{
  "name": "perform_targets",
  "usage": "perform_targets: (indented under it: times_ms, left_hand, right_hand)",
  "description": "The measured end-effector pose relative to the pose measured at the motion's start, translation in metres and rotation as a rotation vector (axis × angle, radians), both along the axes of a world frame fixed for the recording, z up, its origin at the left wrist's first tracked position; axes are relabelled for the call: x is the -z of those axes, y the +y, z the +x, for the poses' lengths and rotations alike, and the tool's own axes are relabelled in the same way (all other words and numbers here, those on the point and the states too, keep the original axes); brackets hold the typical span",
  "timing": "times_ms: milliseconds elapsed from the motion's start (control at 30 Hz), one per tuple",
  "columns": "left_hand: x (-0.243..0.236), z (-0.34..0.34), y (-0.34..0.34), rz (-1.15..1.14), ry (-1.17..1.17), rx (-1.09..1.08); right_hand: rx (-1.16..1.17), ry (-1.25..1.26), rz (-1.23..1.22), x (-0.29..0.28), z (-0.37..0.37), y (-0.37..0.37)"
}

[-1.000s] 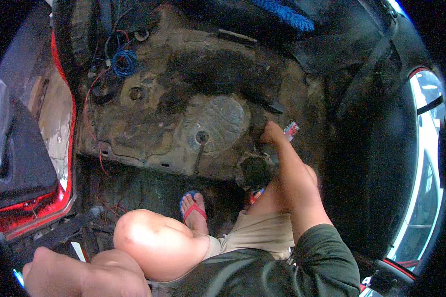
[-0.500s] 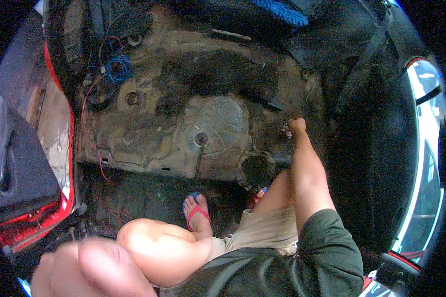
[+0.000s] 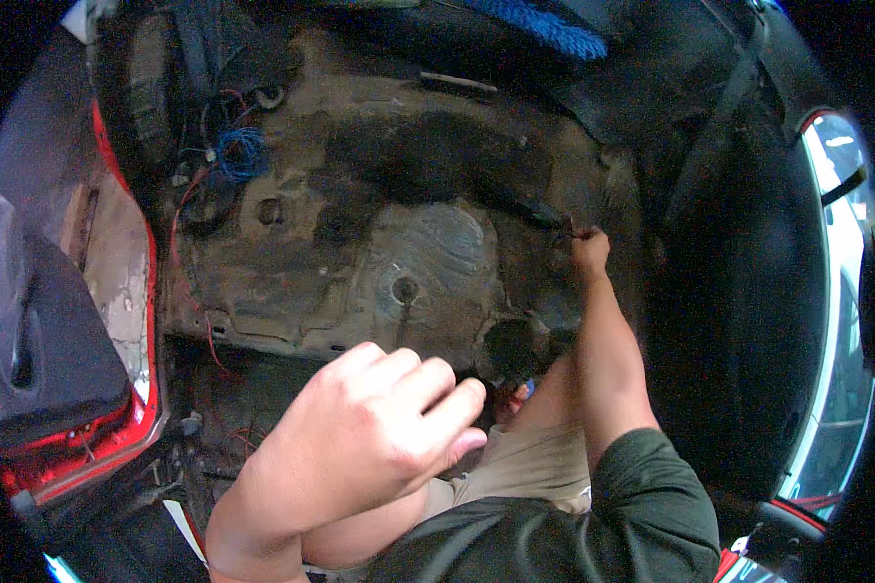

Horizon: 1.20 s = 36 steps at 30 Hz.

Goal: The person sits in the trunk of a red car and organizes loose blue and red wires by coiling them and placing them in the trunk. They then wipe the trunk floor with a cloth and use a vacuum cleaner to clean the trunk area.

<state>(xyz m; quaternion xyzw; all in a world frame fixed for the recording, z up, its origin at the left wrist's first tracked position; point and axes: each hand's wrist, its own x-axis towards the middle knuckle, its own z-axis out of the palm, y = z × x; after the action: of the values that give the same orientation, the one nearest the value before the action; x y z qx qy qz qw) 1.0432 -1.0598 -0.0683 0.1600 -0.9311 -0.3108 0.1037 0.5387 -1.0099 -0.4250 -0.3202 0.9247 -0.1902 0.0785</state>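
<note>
My left hand (image 3: pixel 384 413) is raised in the middle foreground, back of the hand up. Its fingers are curled, and the palm side is hidden. Farther off, at the end of my outstretched arm, my right hand (image 3: pixel 591 251) is closed in a pinch. Whatever sits between those fingertips is too small and dark to name. They are at the end of a dark raised strip (image 3: pixel 527 206) on the bare, stained metal car floor (image 3: pixel 292 262). Left of the right hand lies a rounded grey metal cover (image 3: pixel 442 243) with a round hole in it.
A bundle of blue wire (image 3: pixel 239 154) with a red wire lies at the far left. An open red car door (image 3: pixel 131 428) stands left. Blue fringed material (image 3: pixel 544 27) lies at the top. A round dark opening (image 3: pixel 510 348) is near my right leg. A window (image 3: pixel 831 321) borders the right.
My left hand has come up from the lower left to the middle foreground. My right hand has shifted slightly right, its fingertips now at the dark strip's end. The whole view has shifted a little.
</note>
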Motion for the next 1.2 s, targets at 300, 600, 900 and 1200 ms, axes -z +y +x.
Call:
perform_targets:
  times_ms: [300,600,900,1200]
  left_hand:
    - [0.034,-0.001,-0.041,0.002,0.032,-0.485]
    - [0.104,0.004,-0.046,0.148,0.037,-0.443]
    - [0.112,0.22,-0.113,0.345,-0.669,-0.745]
    - [0.035,0.207,-0.066,-0.225,-0.623,-0.906]
  right_hand:
    - [-1.03,-0.021,-0.884,-0.19,0.223,-0.068]
    - [-0.801,-1.288,-0.85,-0.174,0.326,-0.049]
    - [-1.163,-1.079,-0.105,-0.147,0.334,-0.053]
    - [-1.531,-0.46,0.258,-0.137,0.339,-0.03]
